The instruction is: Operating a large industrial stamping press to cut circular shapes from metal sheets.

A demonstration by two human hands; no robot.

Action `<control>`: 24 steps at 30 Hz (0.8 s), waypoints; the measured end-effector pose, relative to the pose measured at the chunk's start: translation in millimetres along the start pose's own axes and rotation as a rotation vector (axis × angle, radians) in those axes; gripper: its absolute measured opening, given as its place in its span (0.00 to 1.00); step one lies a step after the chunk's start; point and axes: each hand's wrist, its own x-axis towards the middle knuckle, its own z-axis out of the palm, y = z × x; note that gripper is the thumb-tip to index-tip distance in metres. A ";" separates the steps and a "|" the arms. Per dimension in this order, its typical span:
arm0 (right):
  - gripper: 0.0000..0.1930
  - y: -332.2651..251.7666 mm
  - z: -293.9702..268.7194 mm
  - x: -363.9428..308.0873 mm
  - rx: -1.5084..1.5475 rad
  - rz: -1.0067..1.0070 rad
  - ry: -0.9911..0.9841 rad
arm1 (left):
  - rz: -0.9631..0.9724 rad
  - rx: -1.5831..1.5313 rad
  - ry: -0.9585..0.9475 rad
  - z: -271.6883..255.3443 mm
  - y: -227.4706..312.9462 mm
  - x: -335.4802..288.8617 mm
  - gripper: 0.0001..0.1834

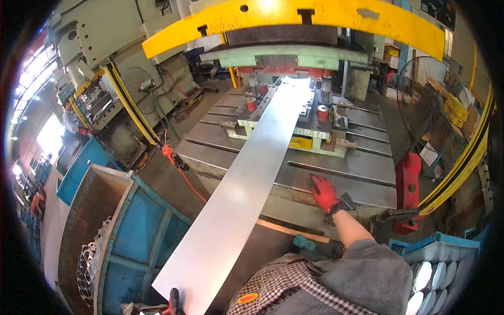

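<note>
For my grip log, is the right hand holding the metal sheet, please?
No, the right hand is at the press bed, apart from the metal sheet.

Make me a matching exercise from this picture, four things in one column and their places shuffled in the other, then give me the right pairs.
Things:
1. Metal strip
2. Right hand
3. Left hand
4. Round discs

Places:
A. In rows in the blue bin at lower right
B. At the strip's near end, low in the view
C. Red-gloved, to the right of the strip's middle
D. Slanting through the view, far end over the die set

Pairs: 1-D, 2-C, 3-B, 4-A
</note>
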 end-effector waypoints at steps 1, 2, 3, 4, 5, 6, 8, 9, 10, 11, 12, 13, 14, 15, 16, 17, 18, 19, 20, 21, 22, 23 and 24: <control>0.23 16.8 0.3 -6.8 -0.081 0.007 -0.006 | -0.083 -0.152 0.042 1.4 1.3 1.3 0.24; 0.23 24.2 -3.1 -9.1 -0.160 0.015 -0.007 | 0.089 -0.072 -0.030 -6.0 -4.7 1.1 0.23; 0.23 30.4 -3.5 -9.1 -0.157 0.011 -0.005 | 0.093 -0.074 -0.026 -10.5 -9.3 0.7 0.23; 0.23 30.8 -6.1 -11.1 -0.186 0.004 -0.029 | 0.176 0.024 -0.020 -11.4 -10.0 0.4 0.23; 0.23 30.6 -7.6 -13.3 -0.215 -0.003 -0.053 | 0.258 0.123 -0.015 -11.5 -10.3 -0.6 0.24; 0.23 29.3 -7.6 -11.5 -0.214 -0.002 -0.061 | 0.374 0.261 0.034 -8.0 -11.5 -1.6 0.27; 0.22 23.5 -8.2 -4.4 -0.254 0.041 -0.067 | 0.421 0.328 0.022 -8.2 -12.4 -1.2 0.26; 0.22 26.5 -6.8 -6.0 -0.252 0.048 -0.071 | 0.471 0.388 0.013 -8.9 -13.1 -0.4 0.26; 0.22 29.5 -6.3 -5.2 -0.246 0.024 -0.059 | 0.359 0.282 0.021 -12.7 -16.2 2.7 0.24; 0.22 31.1 -6.1 -4.6 -0.240 0.000 -0.045 | 0.359 0.287 0.021 -16.0 -18.1 5.0 0.24; 0.22 30.9 -7.3 -5.4 -0.211 0.021 -0.044 | 0.520 0.506 -0.093 -19.5 -20.3 7.1 0.22; 0.22 30.8 -6.1 -7.0 -0.210 0.023 -0.045 | 0.679 0.724 -0.210 -21.7 -23.8 9.3 0.21; 0.22 31.2 -4.6 -8.6 -0.238 0.022 -0.020 | 0.295 0.391 -0.138 -16.9 -34.0 5.1 0.19; 0.22 31.4 -2.0 -8.1 -0.265 0.015 0.003 | 0.276 0.473 -0.200 -18.8 -45.1 7.8 0.19; 0.22 30.7 -3.0 -7.3 -0.264 0.016 0.004 | 0.616 0.651 -0.295 -26.0 -61.9 13.9 0.19; 0.22 28.1 -3.7 -5.2 -0.252 0.022 -0.023 | 0.960 0.822 -0.386 -31.5 -75.8 19.4 0.19; 0.22 25.6 -4.3 -2.8 -0.240 0.027 -0.049 | 0.962 0.822 -0.385 -34.7 -91.8 22.3 0.19; 0.22 31.6 -8.8 -7.3 -0.252 0.057 -0.041 | 0.532 0.317 -0.359 -26.1 -101.5 28.8 0.19; 0.22 33.2 -7.5 -6.8 -0.230 0.055 -0.046 | 0.080 -0.170 -0.281 -18.0 -99.8 23.0 0.18; 0.22 34.2 -7.6 -7.5 -0.209 0.053 -0.050 | 0.078 -0.169 -0.284 -12.6 -94.8 22.0 0.18; 0.22 29.7 -6.8 -6.6 -0.209 0.042 -0.055 | 0.215 0.107 -0.282 1.5 -74.6 18.4 0.19; 0.22 24.7 -7.4 -6.0 -0.228 0.012 -0.017 | 0.347 0.386 -0.276 8.3 -64.5 15.3 0.19; 0.21 21.2 -7.6 -4.2 -0.240 -0.012 0.026 | 0.387 0.176 -0.304 9.4 -73.0 22.7 0.20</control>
